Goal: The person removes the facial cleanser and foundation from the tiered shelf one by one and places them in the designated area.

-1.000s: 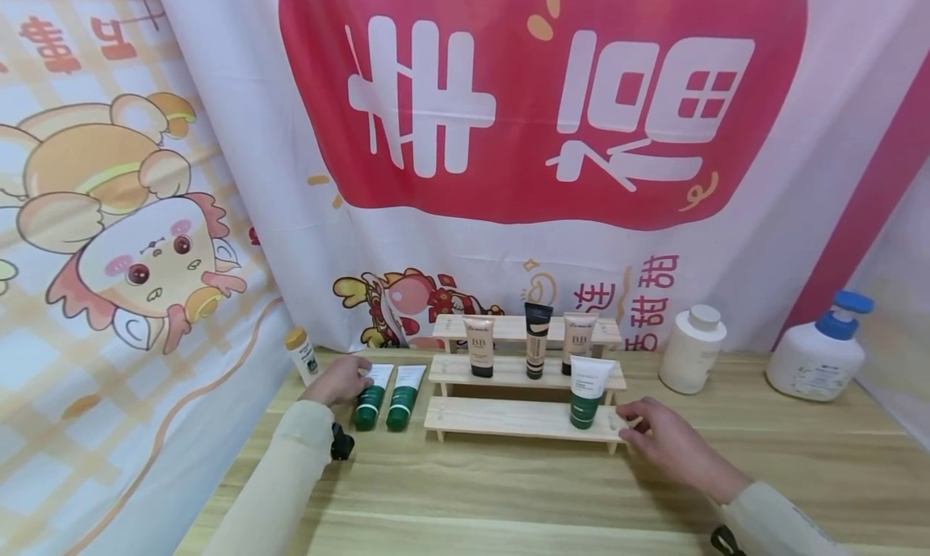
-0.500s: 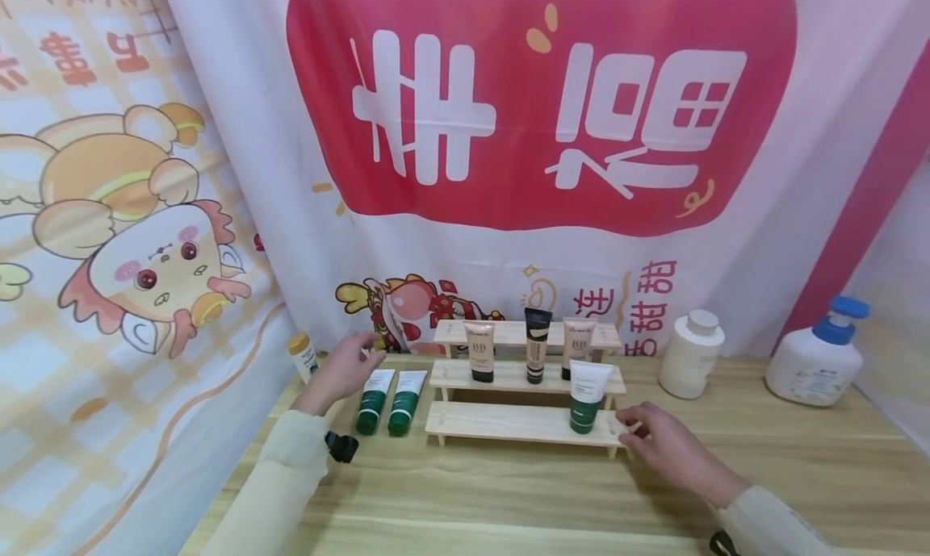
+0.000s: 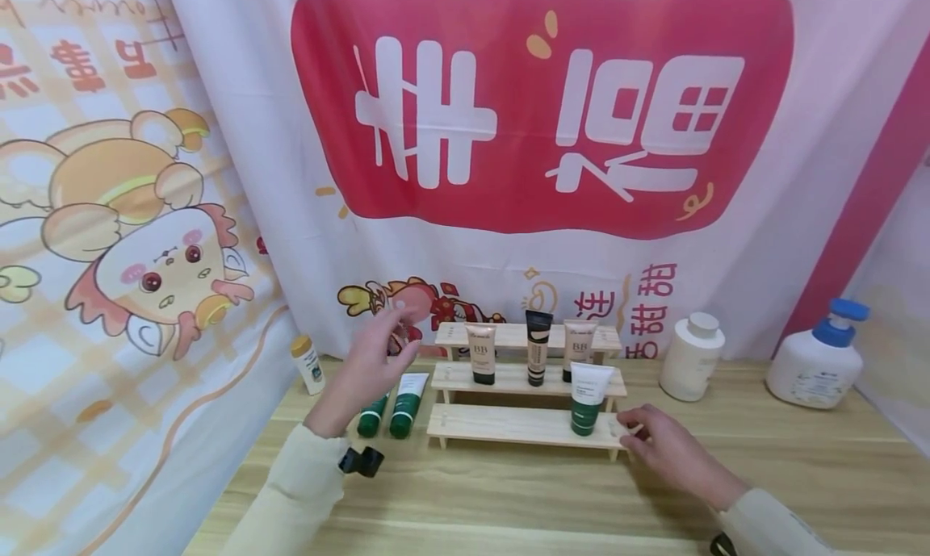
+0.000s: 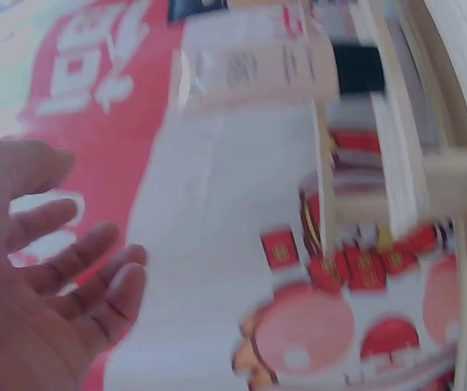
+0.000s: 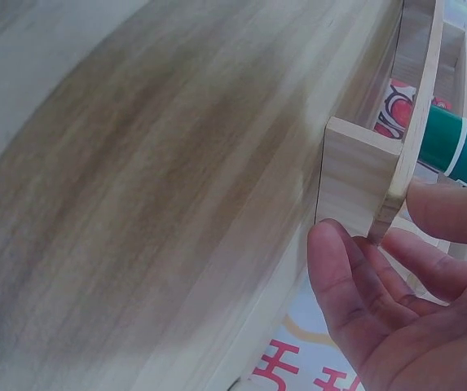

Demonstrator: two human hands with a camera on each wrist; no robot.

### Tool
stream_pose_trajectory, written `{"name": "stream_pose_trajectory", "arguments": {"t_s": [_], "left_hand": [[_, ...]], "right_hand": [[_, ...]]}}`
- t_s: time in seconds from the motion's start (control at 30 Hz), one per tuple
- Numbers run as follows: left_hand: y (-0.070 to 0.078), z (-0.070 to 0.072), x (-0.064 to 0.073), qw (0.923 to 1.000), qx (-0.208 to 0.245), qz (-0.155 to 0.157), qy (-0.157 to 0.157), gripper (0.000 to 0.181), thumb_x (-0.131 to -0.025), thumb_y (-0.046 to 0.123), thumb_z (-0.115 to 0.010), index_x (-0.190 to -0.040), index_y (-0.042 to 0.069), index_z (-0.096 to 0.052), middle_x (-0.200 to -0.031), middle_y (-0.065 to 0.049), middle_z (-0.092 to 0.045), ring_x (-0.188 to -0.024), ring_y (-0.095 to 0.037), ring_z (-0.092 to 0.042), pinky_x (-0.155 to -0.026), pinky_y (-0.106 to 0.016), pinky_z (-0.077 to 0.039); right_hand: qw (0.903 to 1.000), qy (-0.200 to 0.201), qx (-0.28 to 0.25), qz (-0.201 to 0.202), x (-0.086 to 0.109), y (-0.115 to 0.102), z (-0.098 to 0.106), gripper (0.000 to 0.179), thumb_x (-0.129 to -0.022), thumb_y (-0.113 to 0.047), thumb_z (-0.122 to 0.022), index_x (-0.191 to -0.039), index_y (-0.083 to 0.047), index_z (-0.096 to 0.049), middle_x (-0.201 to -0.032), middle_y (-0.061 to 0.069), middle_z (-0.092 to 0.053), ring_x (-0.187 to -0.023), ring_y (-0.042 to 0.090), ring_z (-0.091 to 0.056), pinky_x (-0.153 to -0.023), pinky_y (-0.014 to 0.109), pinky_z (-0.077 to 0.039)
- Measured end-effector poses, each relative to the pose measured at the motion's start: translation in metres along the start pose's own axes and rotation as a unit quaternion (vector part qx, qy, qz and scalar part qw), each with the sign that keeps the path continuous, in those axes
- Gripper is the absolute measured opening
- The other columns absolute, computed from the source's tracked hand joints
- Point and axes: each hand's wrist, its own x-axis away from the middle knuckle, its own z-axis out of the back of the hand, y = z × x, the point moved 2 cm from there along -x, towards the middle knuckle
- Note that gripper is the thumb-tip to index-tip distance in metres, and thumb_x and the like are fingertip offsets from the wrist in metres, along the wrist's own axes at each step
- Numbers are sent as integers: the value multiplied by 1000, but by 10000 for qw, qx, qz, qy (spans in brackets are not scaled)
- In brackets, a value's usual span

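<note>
In the head view a three-step wooden rack point(image 3: 501, 424) stands on the table. My right hand point(image 3: 672, 451) pinches the right end of its lowest step; the right wrist view shows the thumb point(image 5: 449, 213) at the step's edge and fingers beneath. A green-and-white tube point(image 3: 587, 399) stands on that step. On the middle step are two beige BB cream tubes point(image 3: 482, 354) and a black-capped tube point(image 3: 538, 349). My left hand point(image 3: 366, 370) is raised left of the rack, fingers spread and holding nothing. It partly hides one of two green-and-white tubes point(image 3: 408, 407) lying on the table.
A small yellow-capped bottle point(image 3: 308, 366) stands at the far left. Right of the rack are a white bottle point(image 3: 692, 358) and a blue-topped pump bottle point(image 3: 815, 358). A printed cloth point(image 3: 523, 253) hangs close behind the rack.
My left hand has left the green-and-white tubes on the table, lifted, and moved right toward the rack. The right hand keeps its place at the rack's end.
</note>
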Motion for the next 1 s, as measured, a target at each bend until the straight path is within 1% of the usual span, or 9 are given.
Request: {"name": "stream_pose_trajectory", "arguments": {"t_s": [0.07, 0.13, 0.23, 0.33, 0.43, 0.57, 0.7, 0.83, 1.0], "left_hand": [[13, -6, -1, 9991, 162, -358, 175, 46, -88, 12, -68, -131, 12, -50, -109, -1, -56, -86, -12, -54, -72, -28, -52], [25, -14, -2, 9971, 306, -663, 220, 51, -87, 12, -68, -134, 14, -48, -114, -1, -54, -91, -13, -54, -74, -29, -52], [40, -28, -4, 9937, 453, -1018, 124, 56, -88, 13, -68, -138, 17, -44, -118, -4, -51, -97, -15, -51, -75, -29, -50], [50, -45, -5, 9915, 489, -1209, 8, 57, -88, 15, -68, -139, 19, -42, -122, -5, -49, -97, -15, -51, -75, -30, -50], [60, -62, -5, 9901, 465, -1320, -90, 55, -89, 18, -67, -138, 20, -44, -122, -2, -47, -93, -13, -51, -75, -29, -50], [77, -83, -5, 9875, 471, -1475, -290, 54, -90, 23, -65, -139, 21, -44, -129, 0, -45, -104, -11, -50, -87, -29, -48], [91, -106, -9, 9854, 526, -1488, -637, 58, -91, 26, -64, -143, 24, -38, -137, 1, -41, -120, -13, -45, -96, -32, -42], [96, -128, -12, 9847, 543, -1383, -912, 63, -91, 24, -65, -146, 27, -34, -142, 4, -37, -126, -13, -39, -99, -32, -39], [98, -148, -16, 9831, 398, -1532, -914, 66, -88, 24, -67, -146, 24, -35, -143, 5, -37, -127, -11, -39, -102, -30, -35]], "right_hand": [[10000, -36, -1, -16, 0, 1, -1, 30, -82, -5, -71, -110, 1, -64, -94, 5, -59, -80, 14, -58, -67, 30, -51], [10000, -60, -11, -45, 0, 2, -1, 29, -82, -5, -71, -110, 1, -64, -94, 5, -59, -80, 14, -58, -67, 30, -51], [10000, -59, -1, -42, 0, 2, -1, 29, -82, -5, -71, -110, 0, -65, -94, 5, -59, -80, 15, -58, -68, 30, -52], [10000, -45, 8, -18, 0, 1, -1, 29, -82, -4, -71, -110, 0, -65, -93, 5, -59, -80, 15, -58, -68, 31, -52], [10000, -49, 18, 4, 0, 1, -1, 29, -82, -4, -71, -110, 0, -65, -94, 5, -59, -80, 15, -58, -69, 31, -52], [10000, -18, 45, 12, 0, 1, 1, 30, -81, -4, -72, -110, 1, -65, -93, 5, -59, -80, 15, -58, -68, 31, -52], [10000, 16, 42, 33, -1, 1, 2, 29, -80, -4, -73, -108, 0, -65, -93, 5, -60, -80, 14, -58, -68, 30, -52], [10000, -32, 26, 16, -3, 1, 2, 29, -80, -5, -73, -108, 0, -65, -93, 4, -60, -81, 14, -58, -69, 30, -52], [10000, -55, -2, -57, -3, 1, 2, 29, -81, -5, -72, -109, -1, -65, -93, 4, -60, -81, 14, -58, -69, 30, -52]]}}
